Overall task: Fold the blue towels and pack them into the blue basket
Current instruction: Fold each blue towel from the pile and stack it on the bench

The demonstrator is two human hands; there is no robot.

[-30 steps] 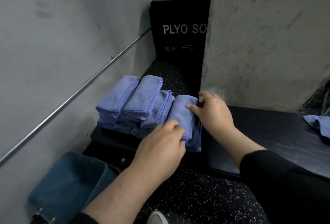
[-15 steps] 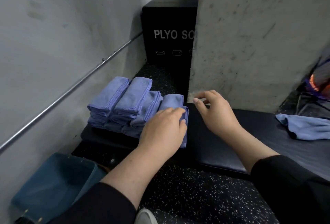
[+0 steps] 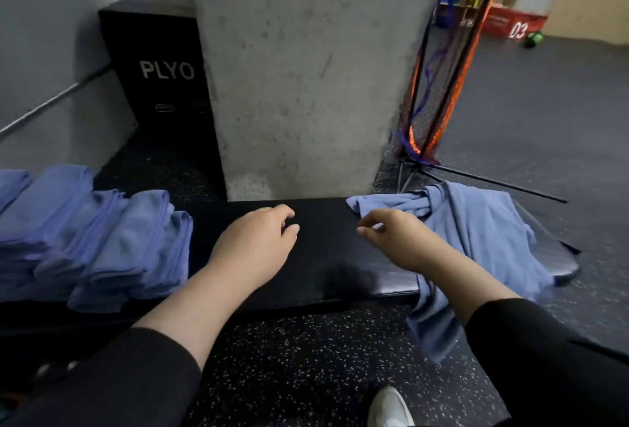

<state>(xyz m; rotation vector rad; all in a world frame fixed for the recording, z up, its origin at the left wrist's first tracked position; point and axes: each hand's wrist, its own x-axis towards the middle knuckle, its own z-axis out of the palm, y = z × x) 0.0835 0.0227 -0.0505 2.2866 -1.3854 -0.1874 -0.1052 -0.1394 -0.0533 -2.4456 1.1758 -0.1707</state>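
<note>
My left hand and right hand hover loosely curled, holding nothing, over the table; folded towels at nine o'clock, unfolded towel at three.

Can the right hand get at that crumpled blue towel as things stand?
Probably yes: the right hand hovers empty just beside the unfolded towel on the bench, with nothing between them.

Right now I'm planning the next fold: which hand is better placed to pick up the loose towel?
Right. The right hand hangs beside the loose towel on the bench, fingers loosely curled and empty. The left hand is farther off, nearer the folded towels.
</note>
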